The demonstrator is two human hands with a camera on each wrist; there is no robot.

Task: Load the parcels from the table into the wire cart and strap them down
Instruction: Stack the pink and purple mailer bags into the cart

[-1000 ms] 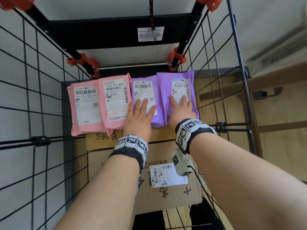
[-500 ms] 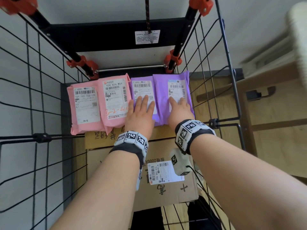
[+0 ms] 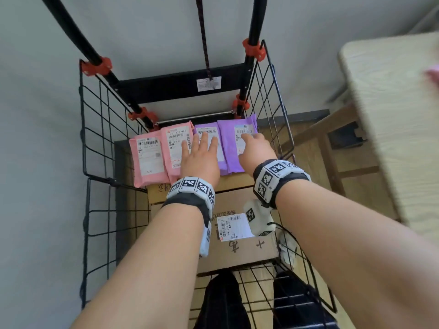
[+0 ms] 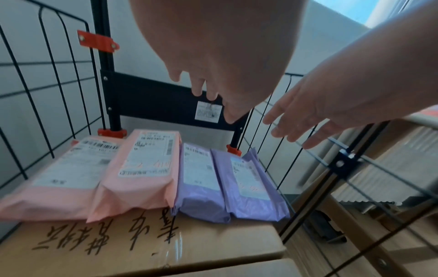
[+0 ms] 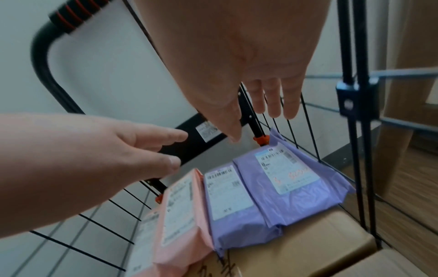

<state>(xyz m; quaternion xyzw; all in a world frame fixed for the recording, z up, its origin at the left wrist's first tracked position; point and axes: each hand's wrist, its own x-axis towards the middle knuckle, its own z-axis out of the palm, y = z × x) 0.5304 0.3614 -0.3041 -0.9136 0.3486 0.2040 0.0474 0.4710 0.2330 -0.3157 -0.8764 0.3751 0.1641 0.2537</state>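
Four mailers lie side by side on a cardboard box (image 3: 237, 252) in the wire cart (image 3: 95, 129): two pink parcels (image 3: 147, 160) (image 4: 142, 168) on the left and two purple parcels (image 3: 228, 148) (image 5: 284, 180) on the right. My left hand (image 3: 199, 157) (image 4: 203, 88) hovers above the inner pink and purple parcels with fingers spread, holding nothing. My right hand (image 3: 255, 148) (image 5: 267, 106) hovers over the right purple parcel, fingers straight and empty. A dark braided cord (image 3: 204, 43) hangs down the cart's back frame.
The cart's wire sides stand close on both flanks, and its black handle bars (image 3: 78, 39) rise at the back. A pale table (image 3: 392, 115) is at the right with something pink (image 3: 433, 73) at its far edge. My legs show below the cart's front.
Both hands have lifted off the purple parcels they were pressing. The head view has risen and pulled back, so more of the cart and the table shows.
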